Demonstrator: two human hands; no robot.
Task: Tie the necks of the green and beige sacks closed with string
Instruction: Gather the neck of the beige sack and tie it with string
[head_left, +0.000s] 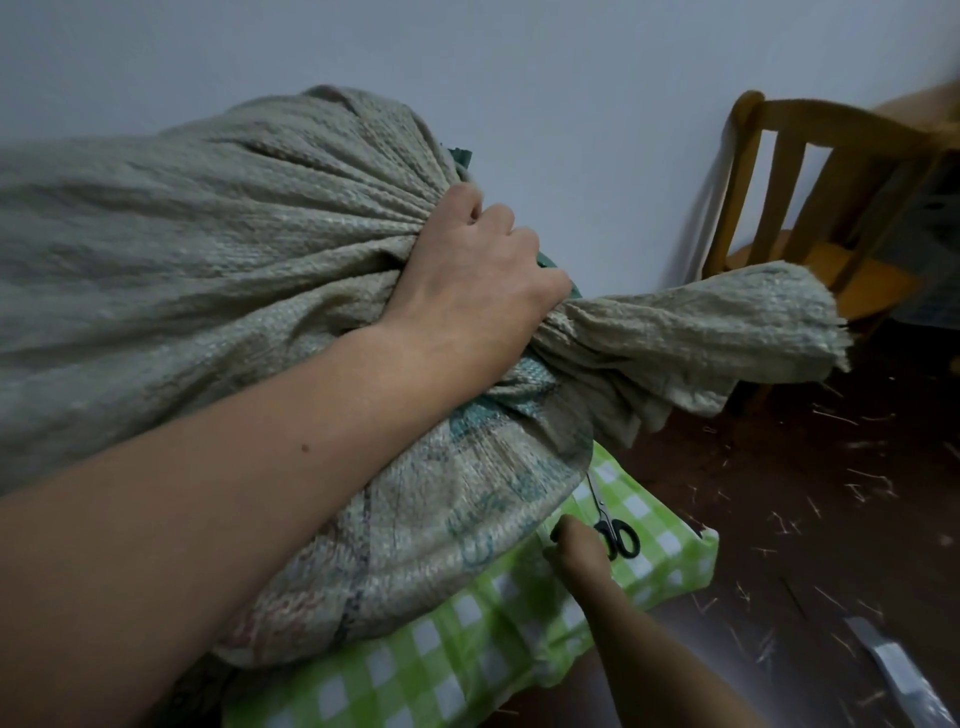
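Clamping the left hand (483, 280) round the neck of the beige sack (208, 234), on the green-checked desk (467, 649). Curling the right hand (576, 551) just beside the scissors (615, 535); cannot tell whether holding anything.

Beige sack (208, 249) on its side, full.
Neck gathered tight, mouth flaring right; green sack (461, 156) only peeks out behind.

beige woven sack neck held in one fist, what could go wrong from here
1. Only the left hand grips the gathered neck of the beige woven sack. No string shows round it, so the neck may spread if that grip eases.
2. The black-handled scissors lie near the edge of the green checked tablecloth, beside the right hand. A nudge could drop them.
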